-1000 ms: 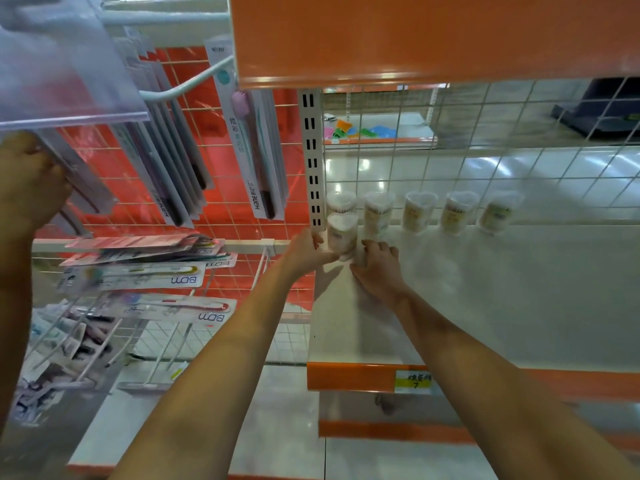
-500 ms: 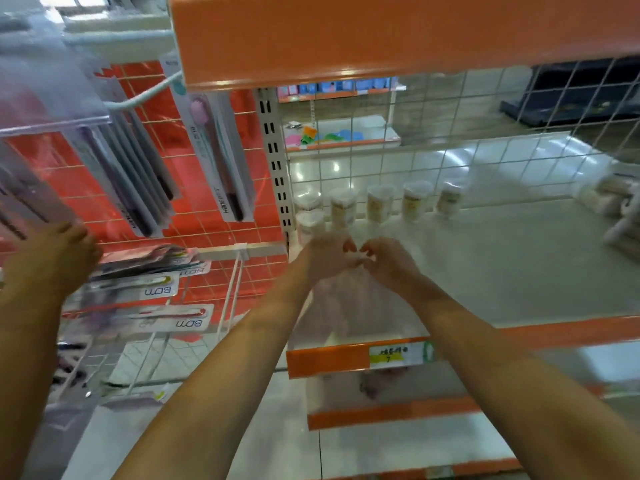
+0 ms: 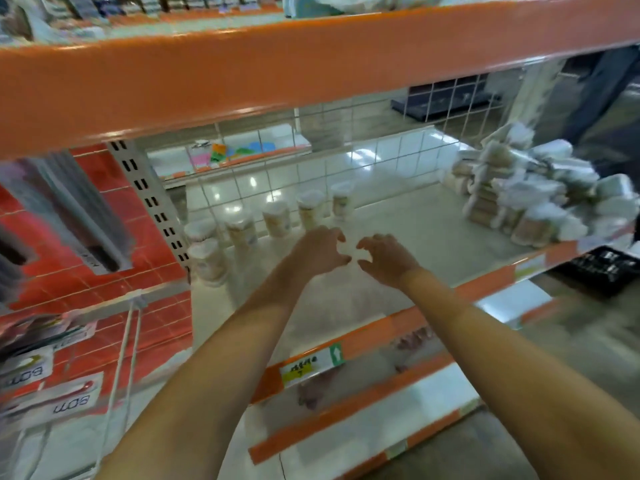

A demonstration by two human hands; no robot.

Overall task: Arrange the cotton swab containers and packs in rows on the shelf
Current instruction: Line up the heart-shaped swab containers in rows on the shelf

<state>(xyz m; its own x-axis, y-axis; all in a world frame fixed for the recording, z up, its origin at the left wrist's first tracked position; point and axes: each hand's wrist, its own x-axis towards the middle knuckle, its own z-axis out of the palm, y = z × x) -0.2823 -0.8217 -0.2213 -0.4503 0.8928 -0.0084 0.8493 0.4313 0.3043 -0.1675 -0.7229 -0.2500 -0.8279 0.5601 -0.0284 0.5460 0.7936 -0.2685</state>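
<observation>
Several clear cotton swab containers (image 3: 277,218) stand in a row along the back of the white shelf (image 3: 398,230), with one more container (image 3: 207,261) in front at the left end. A loose heap of swab containers and packs (image 3: 530,195) lies at the shelf's right end. My left hand (image 3: 317,251) and my right hand (image 3: 386,258) hover side by side over the middle of the shelf. Their fingers are loosely curled and hold nothing. Neither hand touches a container.
An orange shelf beam (image 3: 277,71) hangs low overhead. A wire grid (image 3: 346,161) backs the shelf. Toothbrush packs (image 3: 52,375) hang on hooks and a red grid panel at the left. An orange-edged lower shelf (image 3: 346,420) lies below.
Both hands have let go of the front-left container and drawn back to the right, over the shelf's middle. The view has swung right, bringing the heap of packs into sight.
</observation>
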